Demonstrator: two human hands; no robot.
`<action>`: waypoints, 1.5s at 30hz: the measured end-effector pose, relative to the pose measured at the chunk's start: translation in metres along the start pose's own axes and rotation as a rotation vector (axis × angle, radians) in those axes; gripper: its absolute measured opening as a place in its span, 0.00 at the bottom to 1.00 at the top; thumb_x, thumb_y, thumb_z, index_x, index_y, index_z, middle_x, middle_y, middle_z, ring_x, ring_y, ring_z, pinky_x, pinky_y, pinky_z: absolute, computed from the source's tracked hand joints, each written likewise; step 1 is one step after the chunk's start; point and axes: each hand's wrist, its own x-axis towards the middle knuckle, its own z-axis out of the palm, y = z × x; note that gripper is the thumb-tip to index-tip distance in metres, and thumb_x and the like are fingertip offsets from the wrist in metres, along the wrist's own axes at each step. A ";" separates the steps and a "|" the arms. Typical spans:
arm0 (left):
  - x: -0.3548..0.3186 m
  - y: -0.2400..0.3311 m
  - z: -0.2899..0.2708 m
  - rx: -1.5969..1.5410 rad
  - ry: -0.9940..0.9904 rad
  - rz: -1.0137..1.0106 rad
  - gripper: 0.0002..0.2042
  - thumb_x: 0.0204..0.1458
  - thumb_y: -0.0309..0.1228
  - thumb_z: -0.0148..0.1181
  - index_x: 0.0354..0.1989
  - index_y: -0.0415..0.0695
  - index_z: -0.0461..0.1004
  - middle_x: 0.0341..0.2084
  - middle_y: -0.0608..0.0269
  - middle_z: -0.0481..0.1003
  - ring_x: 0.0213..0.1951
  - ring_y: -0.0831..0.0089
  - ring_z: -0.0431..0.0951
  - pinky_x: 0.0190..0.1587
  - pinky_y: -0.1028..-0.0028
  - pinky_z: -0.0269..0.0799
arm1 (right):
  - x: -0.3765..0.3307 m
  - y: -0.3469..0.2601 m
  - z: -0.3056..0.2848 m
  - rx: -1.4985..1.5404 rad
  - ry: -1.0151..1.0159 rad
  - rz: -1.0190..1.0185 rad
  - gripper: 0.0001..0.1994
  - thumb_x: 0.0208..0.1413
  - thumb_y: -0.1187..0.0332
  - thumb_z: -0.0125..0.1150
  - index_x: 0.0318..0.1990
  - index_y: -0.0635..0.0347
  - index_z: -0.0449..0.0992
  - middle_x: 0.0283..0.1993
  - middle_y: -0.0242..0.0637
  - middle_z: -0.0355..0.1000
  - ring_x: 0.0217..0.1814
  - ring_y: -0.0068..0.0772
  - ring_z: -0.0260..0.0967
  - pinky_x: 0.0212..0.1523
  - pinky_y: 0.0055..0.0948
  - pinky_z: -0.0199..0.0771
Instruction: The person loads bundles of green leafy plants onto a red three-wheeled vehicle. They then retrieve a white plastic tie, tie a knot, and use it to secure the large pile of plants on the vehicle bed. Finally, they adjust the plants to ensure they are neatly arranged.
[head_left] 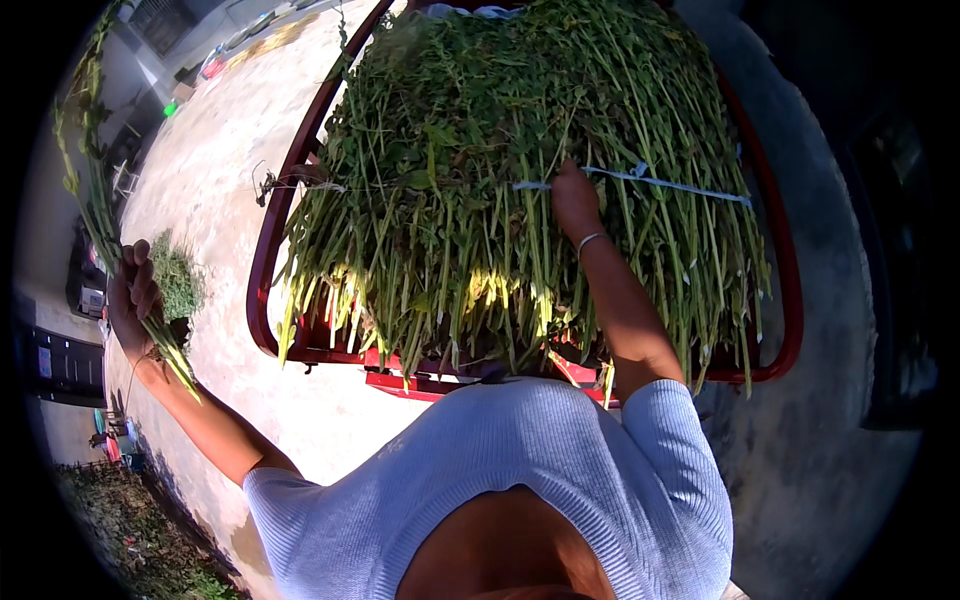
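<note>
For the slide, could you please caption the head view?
Left hand holds a stalk bunch; right hand reaches into greens on a red cart.

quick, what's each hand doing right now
left hand: closed around a bunch of green stems
right hand: buried in the stem pile; grip cannot be told

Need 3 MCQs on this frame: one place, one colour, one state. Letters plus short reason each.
1. Where is the right hand?
A. on the big pile of green stalks
B. on the ground
C. at the person's side

2. What colour is the cart frame under the pile?
A. blue
B. red
C. white

3. What is the left hand doing?
A. hanging empty
B. resting flat on the cart
C. gripping a small bunch of stalks

Answers: 1 A, fingers are dug in by the blue string; 2 B, the red rim shows all round; 3 C, its fingers wrap the stems, held out away from the pile.
</note>
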 end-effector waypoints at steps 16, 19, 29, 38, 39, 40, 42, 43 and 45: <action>-0.021 -0.144 0.230 0.087 -0.074 -0.101 0.08 0.59 0.29 0.44 0.33 0.36 0.66 0.20 0.61 0.67 0.14 0.84 0.59 0.14 0.86 0.52 | -0.009 -0.027 -0.065 0.082 -0.169 -0.009 0.18 0.46 0.72 0.63 0.45 0.68 0.69 0.49 0.54 0.64 0.34 0.51 0.71 0.30 0.39 0.75; -0.016 -0.189 0.279 0.061 -0.210 -0.259 0.09 0.59 0.29 0.44 0.32 0.37 0.66 0.13 0.66 0.65 0.13 0.82 0.61 0.15 0.82 0.55 | -0.024 -0.007 -0.088 0.324 0.146 -0.227 0.17 0.50 0.71 0.59 0.48 0.66 0.69 0.47 0.52 0.64 0.30 0.47 0.70 0.32 0.34 0.76; -0.111 -0.347 0.428 0.063 -0.467 -0.582 0.06 0.52 0.25 0.51 0.33 0.35 0.63 0.17 0.61 0.70 0.17 0.77 0.71 0.17 0.76 0.67 | -0.077 0.073 -0.175 1.085 -0.171 0.514 0.26 0.47 0.57 0.65 0.44 0.72 0.66 0.33 0.43 0.72 0.28 0.28 0.73 0.26 0.26 0.73; -0.121 -0.378 0.433 0.191 -0.715 -0.592 0.26 0.47 0.24 0.56 0.51 0.28 0.51 0.29 0.50 0.72 0.21 0.71 0.76 0.23 0.73 0.74 | -0.101 0.091 -0.150 0.965 -0.138 0.668 0.36 0.47 0.76 0.58 0.61 0.77 0.46 0.22 0.38 0.69 0.19 0.25 0.67 0.17 0.25 0.67; -0.119 -0.380 0.430 0.157 -0.738 -0.601 0.26 0.47 0.23 0.57 0.51 0.29 0.51 0.29 0.51 0.72 0.22 0.71 0.77 0.25 0.72 0.75 | -0.100 0.092 -0.149 1.005 -0.131 0.651 0.35 0.47 0.77 0.57 0.61 0.77 0.46 0.21 0.37 0.69 0.18 0.25 0.66 0.17 0.25 0.67; -0.116 -0.373 0.430 0.115 -0.769 -0.614 0.26 0.47 0.23 0.57 0.51 0.29 0.52 0.30 0.52 0.72 0.23 0.71 0.77 0.27 0.72 0.75 | -0.100 0.091 -0.154 0.984 -0.113 0.654 0.28 0.46 0.80 0.55 0.56 0.76 0.54 0.24 0.37 0.69 0.19 0.25 0.65 0.18 0.25 0.68; -0.109 -0.365 0.430 -0.014 -0.818 -0.758 0.27 0.48 0.24 0.59 0.53 0.34 0.52 0.30 0.56 0.71 0.29 0.71 0.77 0.35 0.70 0.76 | -0.097 0.095 -0.164 1.127 -0.108 0.604 0.25 0.45 0.81 0.54 0.54 0.75 0.58 0.28 0.38 0.70 0.21 0.25 0.66 0.20 0.25 0.69; -0.106 -0.359 0.427 -0.250 -0.801 -0.840 0.23 0.52 0.29 0.57 0.52 0.37 0.55 0.33 0.56 0.71 0.33 0.68 0.77 0.37 0.67 0.76 | -0.095 0.097 -0.166 1.205 -0.111 0.585 0.24 0.45 0.81 0.54 0.53 0.74 0.59 0.30 0.39 0.70 0.22 0.25 0.66 0.21 0.26 0.70; -0.101 -0.367 0.415 -0.601 -0.711 -1.136 0.19 0.56 0.35 0.52 0.51 0.38 0.59 0.39 0.54 0.71 0.39 0.61 0.76 0.43 0.61 0.75 | -0.091 0.102 -0.170 1.313 -0.175 0.561 0.20 0.46 0.82 0.52 0.49 0.72 0.63 0.36 0.41 0.71 0.26 0.26 0.68 0.24 0.25 0.72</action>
